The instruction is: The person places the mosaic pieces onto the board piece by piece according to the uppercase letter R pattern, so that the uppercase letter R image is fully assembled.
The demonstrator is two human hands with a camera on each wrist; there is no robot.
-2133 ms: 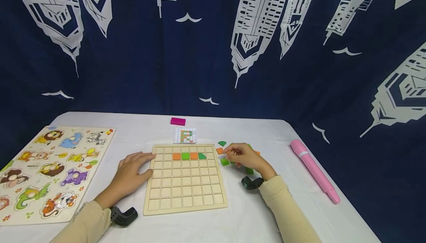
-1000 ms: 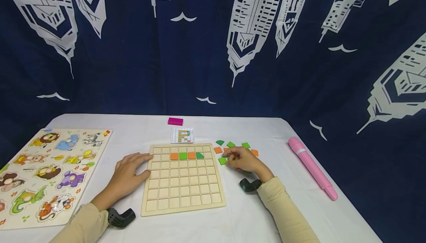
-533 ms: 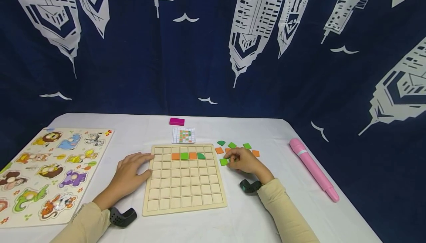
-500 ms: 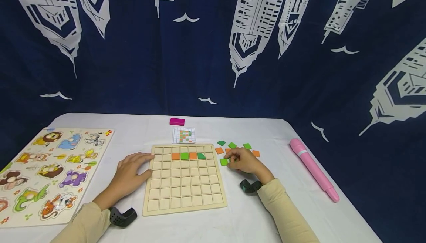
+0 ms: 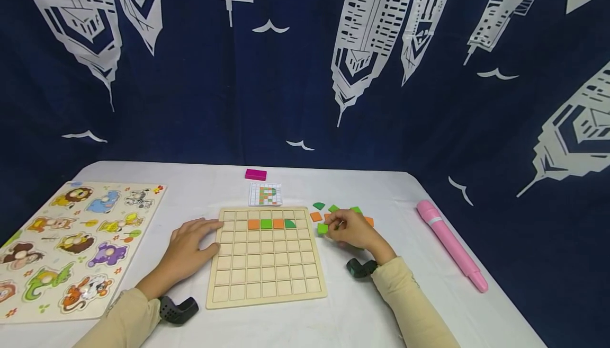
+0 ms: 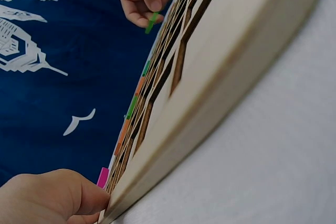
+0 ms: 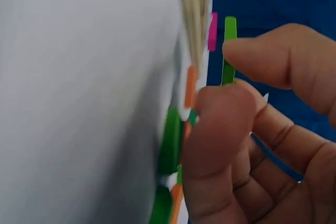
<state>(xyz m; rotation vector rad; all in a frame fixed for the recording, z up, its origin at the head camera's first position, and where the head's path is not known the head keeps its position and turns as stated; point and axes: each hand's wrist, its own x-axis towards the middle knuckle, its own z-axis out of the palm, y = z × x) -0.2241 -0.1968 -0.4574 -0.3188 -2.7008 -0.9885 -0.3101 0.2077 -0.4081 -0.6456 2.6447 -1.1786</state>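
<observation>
In the head view my right hand (image 5: 353,230) pinches a green square tile (image 5: 322,229) between thumb and fingertips, just right of the grid board. The right wrist view shows this green tile (image 7: 230,27) on edge, raised above the table. The wooden grid board (image 5: 267,263) carries a short row near its top: an orange tile (image 5: 254,224), a green one (image 5: 266,224), another orange one (image 5: 278,224) and a dark green quarter-round piece (image 5: 289,224). My left hand (image 5: 190,247) lies at the board's left edge, fingertips and thumb touching it, fingers spread.
Loose orange (image 5: 316,216) and green tiles lie around and behind my right hand, partly hidden by it. A pattern card (image 5: 265,194) and a magenta block (image 5: 256,174) sit beyond the board. An animal puzzle (image 5: 86,252) is at left, a pink pen-shaped stick (image 5: 452,246) at right.
My right hand has shifted from over the loose tiles to the green square tile and raised it slightly off the table. My left hand stays at the board's edge.
</observation>
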